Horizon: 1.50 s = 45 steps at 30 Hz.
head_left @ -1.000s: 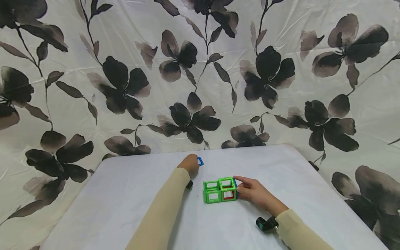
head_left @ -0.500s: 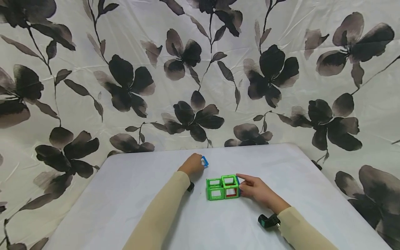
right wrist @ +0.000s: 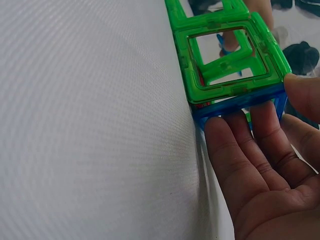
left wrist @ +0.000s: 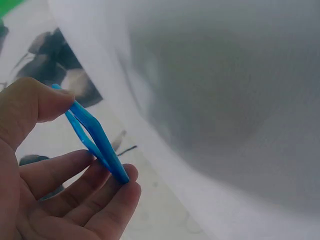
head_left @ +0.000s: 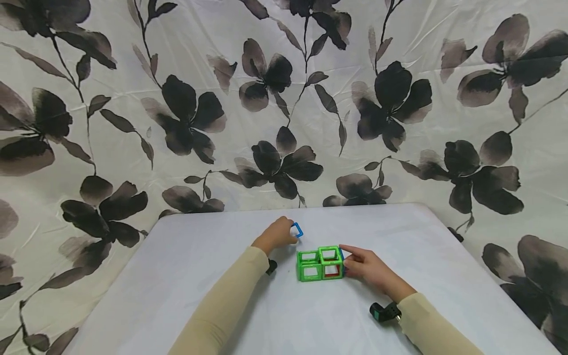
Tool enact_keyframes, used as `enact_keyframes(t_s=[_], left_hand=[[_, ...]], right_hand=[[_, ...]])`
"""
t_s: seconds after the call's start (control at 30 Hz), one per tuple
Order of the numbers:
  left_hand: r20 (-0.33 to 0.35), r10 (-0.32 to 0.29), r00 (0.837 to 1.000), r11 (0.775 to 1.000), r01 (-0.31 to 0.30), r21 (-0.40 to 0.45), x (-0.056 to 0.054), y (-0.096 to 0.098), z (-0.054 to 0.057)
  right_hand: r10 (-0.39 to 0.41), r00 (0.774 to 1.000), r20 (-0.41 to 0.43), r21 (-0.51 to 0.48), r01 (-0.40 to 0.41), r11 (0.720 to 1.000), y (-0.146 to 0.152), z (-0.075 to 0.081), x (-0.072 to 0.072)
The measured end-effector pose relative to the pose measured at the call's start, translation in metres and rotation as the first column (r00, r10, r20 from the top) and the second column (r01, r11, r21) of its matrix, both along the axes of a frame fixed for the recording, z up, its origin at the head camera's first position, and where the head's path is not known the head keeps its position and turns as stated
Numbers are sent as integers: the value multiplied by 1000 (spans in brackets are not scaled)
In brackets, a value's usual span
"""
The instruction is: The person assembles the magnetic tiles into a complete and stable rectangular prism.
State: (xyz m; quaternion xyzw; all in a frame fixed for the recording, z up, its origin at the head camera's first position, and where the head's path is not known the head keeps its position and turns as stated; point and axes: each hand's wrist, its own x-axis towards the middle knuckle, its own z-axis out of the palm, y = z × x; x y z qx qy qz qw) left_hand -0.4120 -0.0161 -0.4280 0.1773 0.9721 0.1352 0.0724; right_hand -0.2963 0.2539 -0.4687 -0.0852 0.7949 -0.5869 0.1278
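My left hand (head_left: pixel 277 233) pinches a blue square magnetic tile (left wrist: pixel 100 142), an open frame, between thumb and fingertips. It holds the tile off the table, behind and left of the green structure. Two joined cubes of green magnetic tiles (head_left: pixel 309 270) stand on the table. A red tile (head_left: pixel 332 270) shows inside the right cube, and a blue tile (right wrist: pixel 240 102) forms its right side. My right hand (head_left: pixel 370 270) rests its fingertips against that blue side, with one digit at the top corner. Its fingers are extended rather than wrapped round the cube.
A white-covered table (head_left: pixel 177 296) bears the tiles. Behind it hangs a pale cloth (head_left: pixel 328 162) with dark flowers, close to the table's back edge. A black wrist camera (head_left: pixel 384 312) sits below my right wrist, near the tabletop.
The whole view has shifted slightly. My left hand has turned a little, showing more of the blue tile and a fingertip or thumb below it. The right hand stays against the cube's blue side.
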Motion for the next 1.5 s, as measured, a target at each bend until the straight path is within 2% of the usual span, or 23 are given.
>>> enact_keyframes(t_s=[0.27, 0.5, 0.87, 1.27, 1.5], left_hand=[[11, -23, 1000, 1000, 23, 18, 14, 1, 9], [-5, -73, 997, 997, 73, 29, 27, -1, 11], [27, -78, 997, 996, 77, 36, 47, -1, 22], [22, -96, 995, 995, 96, 28, 66, 4, 24], [12, -150, 989, 988, 150, 34, 75, 6, 23]], right_hand=[[5, 1000, -11, 6, -5, 1000, 1, 0, -1], [44, 999, -9, -17, -44, 999, 2, 1, 1], [35, 999, -5, -29, -35, 999, 4, 0, 1], [16, 1000, -2, -3, -16, 1000, 1, 2, 2], [33, 999, -13, 6, -33, 999, 1, 3, 2]])
